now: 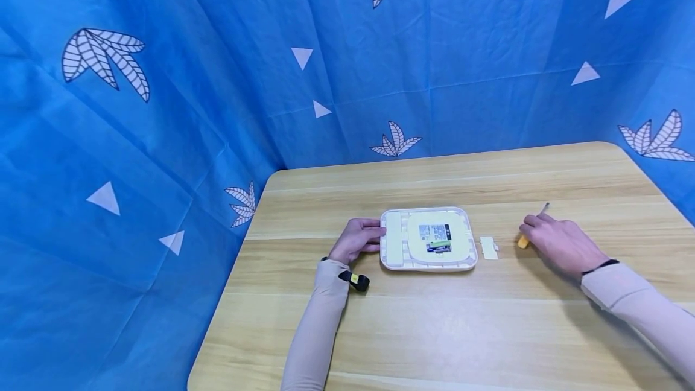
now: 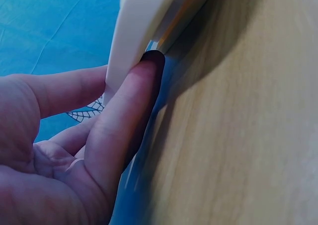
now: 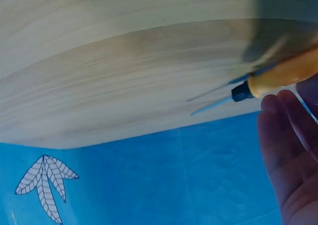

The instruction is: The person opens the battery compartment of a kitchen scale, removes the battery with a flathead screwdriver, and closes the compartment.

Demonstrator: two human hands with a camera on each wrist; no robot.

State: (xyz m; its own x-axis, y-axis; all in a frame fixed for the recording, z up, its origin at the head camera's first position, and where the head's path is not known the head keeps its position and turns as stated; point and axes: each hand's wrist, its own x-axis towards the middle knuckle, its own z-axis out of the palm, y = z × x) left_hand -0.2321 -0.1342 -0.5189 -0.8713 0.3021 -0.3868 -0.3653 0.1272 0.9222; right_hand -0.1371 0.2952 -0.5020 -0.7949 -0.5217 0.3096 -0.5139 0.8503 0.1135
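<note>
A white rectangular device (image 1: 398, 239) lies back side up on the table, its small battery compartment (image 1: 438, 247) uncovered with batteries showing. At its left edge my left hand (image 1: 358, 239) pinches the rim, one finger reaching under the edge in the left wrist view. To the right, my right hand (image 1: 561, 245) holds a screwdriver (image 3: 278, 79) with a yellow handle and thin shaft, close over the tabletop. Its fingertips meet the handle in the right wrist view, while the hand covers the handle's middle in the head view. Between device and right hand lies a small white cover (image 1: 489, 248).
The wooden table (image 1: 423, 330) has rounded far corners. Blue curtains (image 1: 478, 65) with white leaf and triangle prints hang behind it and along the left side. A black strap with a yellow mark (image 1: 354, 280) sits at the left wrist.
</note>
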